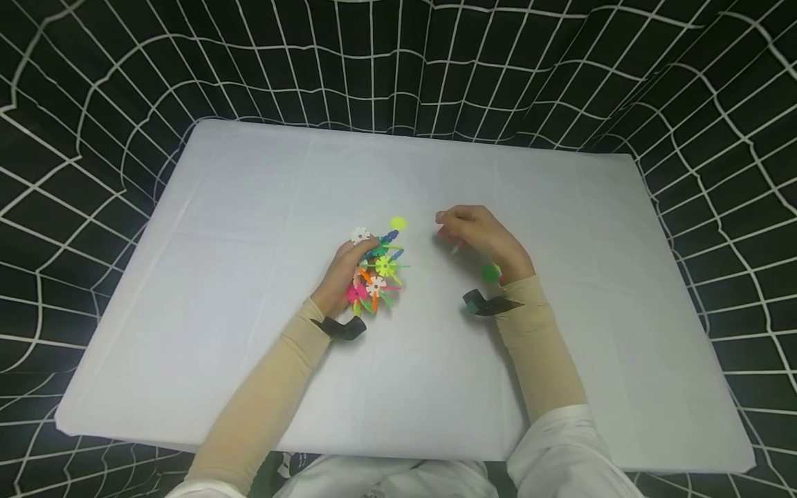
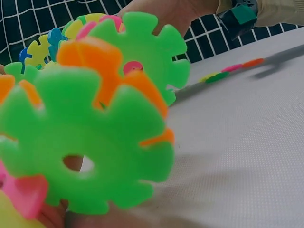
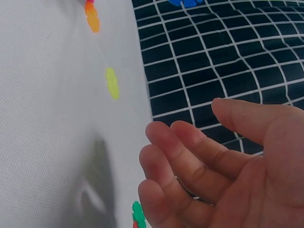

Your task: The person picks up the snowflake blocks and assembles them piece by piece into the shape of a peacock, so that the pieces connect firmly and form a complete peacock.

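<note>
Cluster in hand: a bristling cluster [image 1: 376, 277] of bright notched discs, slotted into one another at many angles, sits just left of the middle of the white table [image 1: 249, 207], held in a person's left hand [image 1: 339, 278]. Whether its underside touches the cloth cannot be told. The discs look like thin plastic, so the piece should prove light and fairly stiff, a little slick on the flat faces, with its weak points at the slots (a hard squeeze there could pop a disc loose). The best hold is probably a broad, gentle one around the thick middle, not a pinch on one of the outer discs.

The left thumb lies over the cluster's far end, the hand wrapped along its left side in a moderate grip. To the right, the right hand [image 1: 484, 234] is raised above the table, fingers gently bent, thumb well apart from them, nothing between. A loose yellow disc [image 1: 398, 223] lies just beyond the cluster's far end; a green disc [image 1: 490, 273] shows beside the right wrist.
</note>
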### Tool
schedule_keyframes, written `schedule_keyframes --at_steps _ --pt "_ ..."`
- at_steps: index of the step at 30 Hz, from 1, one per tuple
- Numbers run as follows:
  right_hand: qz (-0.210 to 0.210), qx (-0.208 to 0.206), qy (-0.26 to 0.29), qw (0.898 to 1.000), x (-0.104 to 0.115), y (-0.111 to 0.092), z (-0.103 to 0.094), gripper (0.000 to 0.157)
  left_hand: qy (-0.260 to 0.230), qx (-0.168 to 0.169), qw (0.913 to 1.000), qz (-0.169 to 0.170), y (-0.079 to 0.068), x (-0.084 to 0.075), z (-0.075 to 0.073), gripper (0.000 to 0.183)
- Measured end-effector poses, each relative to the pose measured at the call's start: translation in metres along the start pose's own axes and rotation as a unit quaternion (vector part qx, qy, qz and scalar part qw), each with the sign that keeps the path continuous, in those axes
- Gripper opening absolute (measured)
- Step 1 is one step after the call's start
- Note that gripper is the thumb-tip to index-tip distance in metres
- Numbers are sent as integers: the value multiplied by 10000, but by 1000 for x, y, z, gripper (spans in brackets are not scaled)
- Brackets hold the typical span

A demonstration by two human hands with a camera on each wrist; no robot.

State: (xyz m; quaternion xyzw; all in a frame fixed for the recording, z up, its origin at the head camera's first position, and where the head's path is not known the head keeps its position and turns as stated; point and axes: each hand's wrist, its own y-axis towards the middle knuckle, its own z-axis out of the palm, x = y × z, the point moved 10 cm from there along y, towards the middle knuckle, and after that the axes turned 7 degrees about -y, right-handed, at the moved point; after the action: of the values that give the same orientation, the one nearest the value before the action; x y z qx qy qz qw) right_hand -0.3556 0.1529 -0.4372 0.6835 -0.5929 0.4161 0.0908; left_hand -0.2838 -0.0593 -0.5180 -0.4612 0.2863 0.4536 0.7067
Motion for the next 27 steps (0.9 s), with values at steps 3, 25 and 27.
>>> schedule_keyframes --at_steps 3,25,27 --pt "-15 1 -1 10000 0 1 0 51 128 -32 9999 5 -1 0 -1 56" --pt "67 -159 149 9997 -12 -1 -18 51 -279 173 9994 122 1 -1 3 19" --pt "68 -179 142 9997 -13 -1 -20 51 -306 249 9991 143 0 -2 4 17"
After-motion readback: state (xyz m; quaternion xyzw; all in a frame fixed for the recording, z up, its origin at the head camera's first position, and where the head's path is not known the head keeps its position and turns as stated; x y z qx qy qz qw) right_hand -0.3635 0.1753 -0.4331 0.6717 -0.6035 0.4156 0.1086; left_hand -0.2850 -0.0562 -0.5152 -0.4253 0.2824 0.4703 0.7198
